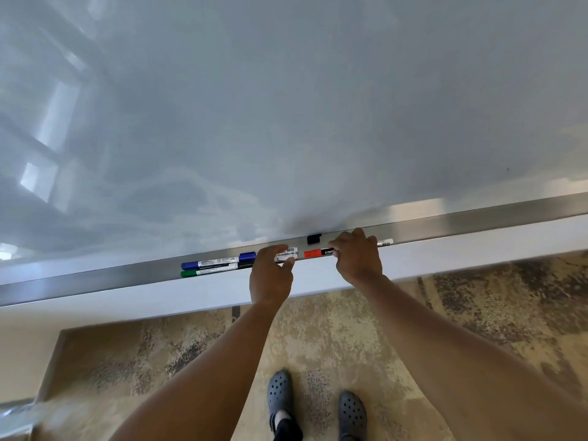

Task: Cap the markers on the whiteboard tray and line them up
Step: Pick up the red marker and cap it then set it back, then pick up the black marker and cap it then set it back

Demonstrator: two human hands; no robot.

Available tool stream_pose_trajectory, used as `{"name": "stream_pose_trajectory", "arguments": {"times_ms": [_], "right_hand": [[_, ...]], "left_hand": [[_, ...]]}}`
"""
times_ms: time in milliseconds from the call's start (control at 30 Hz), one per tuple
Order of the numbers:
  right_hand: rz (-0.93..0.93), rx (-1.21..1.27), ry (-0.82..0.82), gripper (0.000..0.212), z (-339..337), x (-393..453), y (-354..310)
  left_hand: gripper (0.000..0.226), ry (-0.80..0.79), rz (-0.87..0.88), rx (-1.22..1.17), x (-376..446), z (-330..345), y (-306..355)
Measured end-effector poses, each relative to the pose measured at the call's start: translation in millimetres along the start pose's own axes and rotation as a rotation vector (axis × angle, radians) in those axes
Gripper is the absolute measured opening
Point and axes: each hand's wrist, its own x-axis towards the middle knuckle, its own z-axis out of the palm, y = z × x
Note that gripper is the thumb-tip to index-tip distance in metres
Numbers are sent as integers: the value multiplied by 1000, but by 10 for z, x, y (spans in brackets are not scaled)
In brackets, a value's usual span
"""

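Observation:
A metal whiteboard tray [445, 226] runs across the view below the whiteboard. On it at the left lie a capped blue marker [210, 263] and a capped green marker [208, 271], side by side. A second blue-capped marker [248, 256] lies just right of them, and my left hand [270, 275] grips its white barrel. My right hand [358, 257] covers the middle of a red-capped marker [316, 253] whose white end [385, 242] sticks out on the right. A loose black cap [314, 239] sits at the back of the tray between my hands.
The whiteboard [286, 106] fills the upper view. A white ledge [461, 253] runs under the tray. Below are a patterned carpet [318, 338] and my two feet in dark clogs [280, 393].

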Motion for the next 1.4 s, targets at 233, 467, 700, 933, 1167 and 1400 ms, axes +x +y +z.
{"name": "stream_pose_trajectory", "arguments": {"times_ms": [233,467,700,933,1167,1400], "right_hand": [[-5,32,14,29,105,48,-8],[-59,118,29,31,156,39,-24],[5,167,133,35,122,49,71],[88,101,83,38,-24,96,225],[144,40,53,38,-32,166,320],[165,51,68,38,-11,220,381]], "left_hand": [[27,-5,60,80,67,71,36],[29,12,35,147,88,148,133],[24,80,-86,141,114,273,292],[35,61,-322,37,182,503,517],[46,72,-380,72,286,662,658],[48,89,-433,214,341,751,676]]}}
